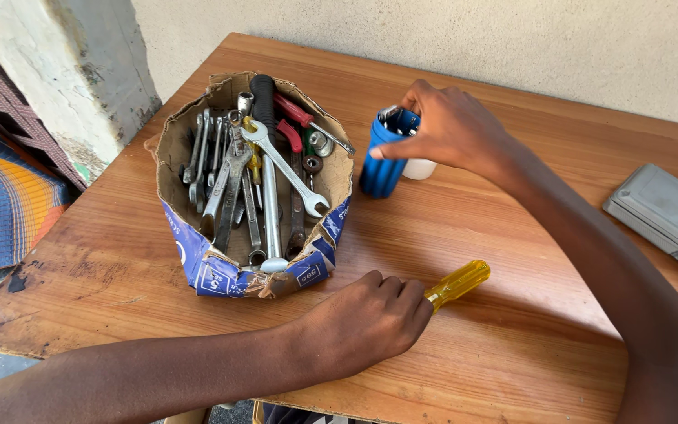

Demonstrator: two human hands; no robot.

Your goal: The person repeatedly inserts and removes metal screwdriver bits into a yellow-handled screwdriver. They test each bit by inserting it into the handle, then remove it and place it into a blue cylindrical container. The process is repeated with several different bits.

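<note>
- Head view: a wooden table (512,345) is seen from above, set against a pale wall.
- The left hand (370,318) is closed in a fist around a screwdriver with a yellow handle (458,284); the translucent handle sticks out to the right of the knuckles and lies low over the table top, near its front edge. The shaft is hidden inside the fist.
- The right hand (449,129) is held over a blue ribbed bit holder (386,157) that stands upright on the table. The fingers are pinched narrowly at its open top, where metal bit ends are seen; whether a bit is actually gripped cannot be told.
- A small white cylinder (419,168) stands just beside the blue holder, partly covered by the right hand.
- A torn cardboard box (221,271) with blue printed sides sits to the left of the blue holder, well filled with tools: silver spanners (284,169), red-handled pliers (296,118) and a black-handled tool (263,94).
- A flat grey metal case (665,216) lies at the right edge of the table, well apart from both hands.
- A striped cloth (1,204) is seen beyond the table's left side.
</note>
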